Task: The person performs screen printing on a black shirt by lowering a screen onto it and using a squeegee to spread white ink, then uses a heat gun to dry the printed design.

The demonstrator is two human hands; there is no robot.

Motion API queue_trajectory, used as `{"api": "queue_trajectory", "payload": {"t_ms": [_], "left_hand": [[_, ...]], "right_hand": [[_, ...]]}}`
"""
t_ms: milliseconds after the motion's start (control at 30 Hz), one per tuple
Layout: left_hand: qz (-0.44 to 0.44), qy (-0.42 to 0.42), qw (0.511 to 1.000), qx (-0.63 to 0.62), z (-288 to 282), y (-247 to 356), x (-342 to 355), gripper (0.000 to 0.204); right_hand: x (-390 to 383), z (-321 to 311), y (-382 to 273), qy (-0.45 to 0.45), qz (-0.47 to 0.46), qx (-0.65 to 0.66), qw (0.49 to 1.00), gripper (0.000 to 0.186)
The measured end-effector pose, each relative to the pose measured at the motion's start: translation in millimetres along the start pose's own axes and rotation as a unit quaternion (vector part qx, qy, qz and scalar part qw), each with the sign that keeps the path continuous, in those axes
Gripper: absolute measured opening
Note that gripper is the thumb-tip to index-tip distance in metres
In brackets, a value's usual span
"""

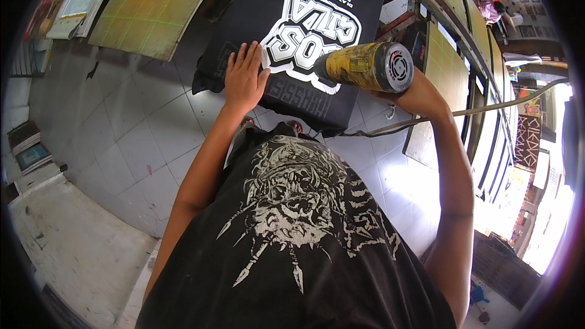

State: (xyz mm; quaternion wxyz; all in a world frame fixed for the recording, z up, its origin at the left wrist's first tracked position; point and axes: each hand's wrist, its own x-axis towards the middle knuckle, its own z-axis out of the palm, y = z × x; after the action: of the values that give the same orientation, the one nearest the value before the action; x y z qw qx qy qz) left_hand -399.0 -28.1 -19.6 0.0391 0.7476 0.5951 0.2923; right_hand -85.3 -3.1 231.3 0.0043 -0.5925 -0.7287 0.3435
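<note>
A black T-shirt [222, 36] with large white printed lettering [311, 36] lies spread over a flat board in front of me. My left hand [245, 82] rests on the shirt at the left edge of the print, palm down with its fingers stretched out. In my right hand [420, 94] is a worn yellow and black heat gun [359, 66], held above the right side of the print. Its nozzle points left across the lettering. The gun's body hides the handle and most of the fingers around it.
A cable [475, 111] runs behind my right wrist and down beside the shirt. Yellowish boards with green lines stand at the upper left [152, 6] and along the right [448, 67]. A pale worktop [73, 237] is at the lower left, above grey floor tiles [143, 128].
</note>
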Motion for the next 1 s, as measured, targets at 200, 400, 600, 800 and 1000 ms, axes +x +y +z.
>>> {"api": "queue_trajectory", "payload": {"t_ms": [200, 400, 600, 800, 1000], "left_hand": [[0.001, -0.006, 1.000, 0.005, -1, 1, 1, 0.056], [0.003, -0.006, 1.000, 0.009, 1, 2, 1, 0.054], [0.005, -0.002, 1.000, 0.016, 4, 0, 0, 0.054], [0.010, 0.010, 1.000, 0.013, 5, 0, -1, 0.053], [0.008, 0.017, 1.000, 0.008, 8, -5, -1, 0.053]], "right_hand": [[-1, 1, 2, -0.004, -0.009, 0.006, 1.000, 0.061], [-6, 1, -3, 0.009, -0.004, 0.025, 1.000, 0.062], [-6, 5, -2, 0.011, -0.014, 0.024, 1.000, 0.062], [-2, 4, 3, 0.007, -0.012, -0.007, 1.000, 0.061], [6, 4, 7, -0.024, -0.012, -0.005, 1.000, 0.060]]}}
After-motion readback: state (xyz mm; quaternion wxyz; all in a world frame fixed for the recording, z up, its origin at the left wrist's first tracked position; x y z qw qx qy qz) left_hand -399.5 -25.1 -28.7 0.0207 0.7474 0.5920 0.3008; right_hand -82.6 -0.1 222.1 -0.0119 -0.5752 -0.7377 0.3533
